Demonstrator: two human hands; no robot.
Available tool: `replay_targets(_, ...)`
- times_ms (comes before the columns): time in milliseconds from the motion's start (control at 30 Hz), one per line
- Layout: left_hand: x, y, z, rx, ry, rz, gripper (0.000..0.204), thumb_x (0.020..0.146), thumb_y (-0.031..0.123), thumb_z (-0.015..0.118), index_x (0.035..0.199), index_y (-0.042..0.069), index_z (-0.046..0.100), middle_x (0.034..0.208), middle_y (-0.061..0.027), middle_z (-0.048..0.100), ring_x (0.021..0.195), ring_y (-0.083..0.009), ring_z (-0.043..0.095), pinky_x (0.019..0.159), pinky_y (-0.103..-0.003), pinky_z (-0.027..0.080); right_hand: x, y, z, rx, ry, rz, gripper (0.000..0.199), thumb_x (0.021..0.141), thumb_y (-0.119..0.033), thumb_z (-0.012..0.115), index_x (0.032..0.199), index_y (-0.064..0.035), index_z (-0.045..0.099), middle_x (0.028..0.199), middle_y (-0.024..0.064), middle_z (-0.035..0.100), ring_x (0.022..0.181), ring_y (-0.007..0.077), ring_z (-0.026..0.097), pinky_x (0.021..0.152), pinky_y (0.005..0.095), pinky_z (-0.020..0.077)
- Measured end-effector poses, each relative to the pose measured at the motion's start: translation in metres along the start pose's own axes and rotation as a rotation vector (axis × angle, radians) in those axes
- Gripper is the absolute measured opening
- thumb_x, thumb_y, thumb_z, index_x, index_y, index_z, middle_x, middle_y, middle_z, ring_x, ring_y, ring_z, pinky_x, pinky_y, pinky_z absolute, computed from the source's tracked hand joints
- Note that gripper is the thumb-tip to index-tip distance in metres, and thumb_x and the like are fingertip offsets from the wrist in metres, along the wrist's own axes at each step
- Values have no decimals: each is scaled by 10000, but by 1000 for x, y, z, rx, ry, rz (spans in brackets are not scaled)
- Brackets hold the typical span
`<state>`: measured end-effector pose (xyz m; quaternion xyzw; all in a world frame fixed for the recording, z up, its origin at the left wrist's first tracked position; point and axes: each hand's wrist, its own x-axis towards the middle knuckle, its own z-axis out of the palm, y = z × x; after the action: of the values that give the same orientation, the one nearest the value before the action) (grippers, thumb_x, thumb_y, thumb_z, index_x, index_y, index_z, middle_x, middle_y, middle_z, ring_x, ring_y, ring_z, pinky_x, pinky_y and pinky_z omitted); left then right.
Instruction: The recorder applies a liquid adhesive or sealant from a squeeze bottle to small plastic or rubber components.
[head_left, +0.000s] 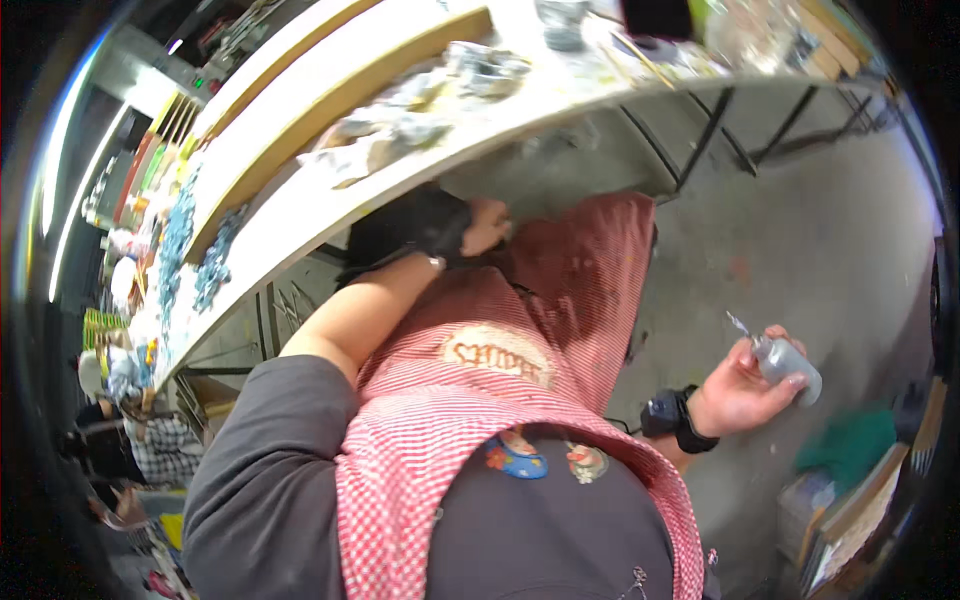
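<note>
My left hand [478,226] is closed on a black cloth-like thing [405,235] just under the edge of the long white workbench [300,205], in front of my red-and-white checked apron [560,300]. My right hand [742,385], with a black wrist device, is held out to the right and low over the concrete floor. It grips a small grey bottle [790,366] with a thin nozzle pointing up and left.
The workbench carries grey lumps of material [400,130], blue pieces [180,240] and containers. Black metal bench legs [705,135] stand behind. A green cloth [845,445] and boxes [850,515] lie on the floor at right. Other people stand at far left [120,430].
</note>
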<state>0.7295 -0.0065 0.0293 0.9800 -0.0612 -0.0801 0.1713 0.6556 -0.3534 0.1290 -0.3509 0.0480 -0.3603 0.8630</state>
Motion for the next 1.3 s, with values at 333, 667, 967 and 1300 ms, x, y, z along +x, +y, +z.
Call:
replay_targets(333, -64, 53, -10, 81, 358, 434, 254, 746, 290, 546, 772, 38, 534, 799, -148, 553, 795, -338, 556, 720, -431, 437, -49, -43, 43, -31, -252, 3, 388, 842, -349, 472, 992, 4, 419, 866, 144, 499, 511, 93, 380, 422, 172, 331)
replay_targets(667, -207, 36, -148, 299, 997, 326, 311, 653, 49, 613, 962, 41, 576, 1056, -141, 539, 1049, -300, 488, 935, -442, 358, -59, -32, 82, -53, -329, 102, 421, 833, -383, 475, 1011, -11, 393, 856, 136, 498, 516, 97, 416, 432, 176, 324)
replay_targets(967, -205, 20, -149, 566, 1025, 85, 305, 780, 291, 546, 951, 40, 571, 1051, -143, 549, 1002, -298, 517, 887, -402, 386, -60, -22, 92, -53, -480, 184, 441, 828, -395, 470, 1032, -14, 387, 831, 168, 501, 484, 115, 427, 362, 195, 350)
replay_targets(1300, -199, 16, -146, 630, 1007, 77, 357, 818, 366, 478, 932, 44, 583, 995, -122, 578, 938, -262, 556, 830, -382, 418, -62, -6, 109, -18, -542, 234, 426, 838, -377, 470, 1034, -6, 395, 823, 170, 499, 480, 122, 426, 360, 188, 356)
